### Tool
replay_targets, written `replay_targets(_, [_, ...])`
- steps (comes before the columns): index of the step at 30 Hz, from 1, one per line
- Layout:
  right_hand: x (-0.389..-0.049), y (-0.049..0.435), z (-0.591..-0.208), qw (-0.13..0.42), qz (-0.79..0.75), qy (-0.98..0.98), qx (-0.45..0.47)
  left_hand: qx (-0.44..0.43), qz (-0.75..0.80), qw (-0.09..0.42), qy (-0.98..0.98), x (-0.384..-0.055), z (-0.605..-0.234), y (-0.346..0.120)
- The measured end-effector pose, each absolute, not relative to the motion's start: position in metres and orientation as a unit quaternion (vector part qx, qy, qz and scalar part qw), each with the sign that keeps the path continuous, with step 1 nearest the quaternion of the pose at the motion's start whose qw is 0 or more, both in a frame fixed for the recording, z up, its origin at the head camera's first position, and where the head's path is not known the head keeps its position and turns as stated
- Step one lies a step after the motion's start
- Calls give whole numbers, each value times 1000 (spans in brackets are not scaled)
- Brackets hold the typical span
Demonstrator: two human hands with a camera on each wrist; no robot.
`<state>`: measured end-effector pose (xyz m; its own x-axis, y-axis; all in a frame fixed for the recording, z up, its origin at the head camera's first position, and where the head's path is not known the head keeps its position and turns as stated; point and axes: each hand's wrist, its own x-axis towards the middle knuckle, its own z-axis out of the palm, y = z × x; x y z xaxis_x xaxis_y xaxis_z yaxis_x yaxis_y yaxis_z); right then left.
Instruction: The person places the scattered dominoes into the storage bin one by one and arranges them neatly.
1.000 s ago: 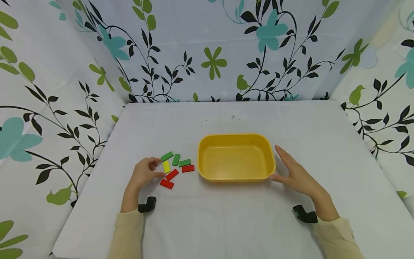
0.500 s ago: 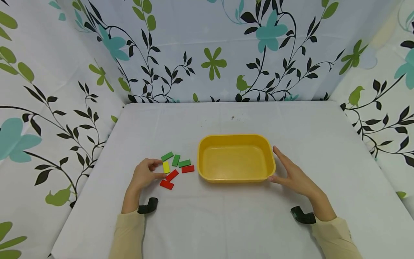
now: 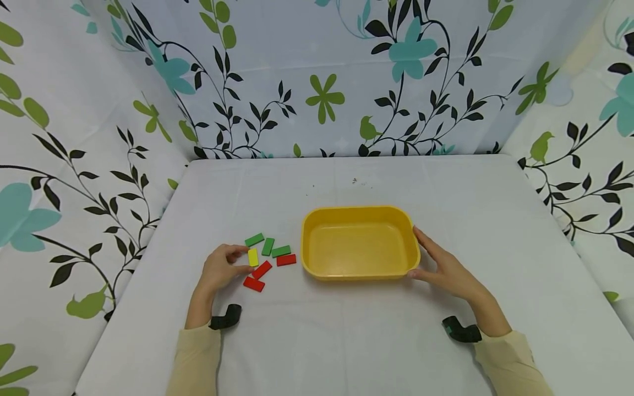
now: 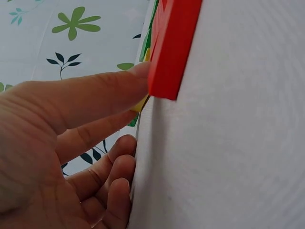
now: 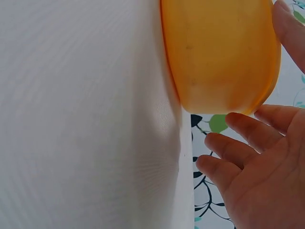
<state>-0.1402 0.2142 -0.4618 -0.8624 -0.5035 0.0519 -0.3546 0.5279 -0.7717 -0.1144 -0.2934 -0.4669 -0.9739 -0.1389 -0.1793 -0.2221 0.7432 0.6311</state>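
Note:
My left hand [image 3: 220, 267] is at the left of a loose group of small blocks, and its thumb and index finger pinch a yellow block [image 3: 253, 257] lying on the table. In the left wrist view that yellow block [image 4: 141, 105] is mostly hidden behind the thumb, with a red block [image 4: 174, 52] close by the thumb tip. A yellow tray [image 3: 360, 245] stands right of the blocks with nothing in it. At its right end my right hand [image 3: 453, 275] touches the rim, thumb at the front corner and fingers spread; the right wrist view shows straight fingers by the tray wall [image 5: 219, 57].
Three green blocks [image 3: 268, 246] lie behind and right of the yellow one. Three red blocks [image 3: 254, 284] lie in front and to the right. The white cloth-covered table [image 3: 342, 335] meets patterned curtains [image 3: 327, 55] at the back and sides.
The right hand has moved left until it meets the tray's right end. The left thumb and index finger have drawn in on the yellow block. Tray and blocks stay in place.

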Motion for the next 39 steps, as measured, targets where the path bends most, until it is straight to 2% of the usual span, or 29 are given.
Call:
replay_targets(16, [-141, 213, -466, 95, -487, 830, -255, -94, 413, 46, 905, -113, -465, -293])
replay_targets(39, [-141, 212, -465, 108, -506, 821, -242, -109, 506, 23, 855, -113, -463, -293])
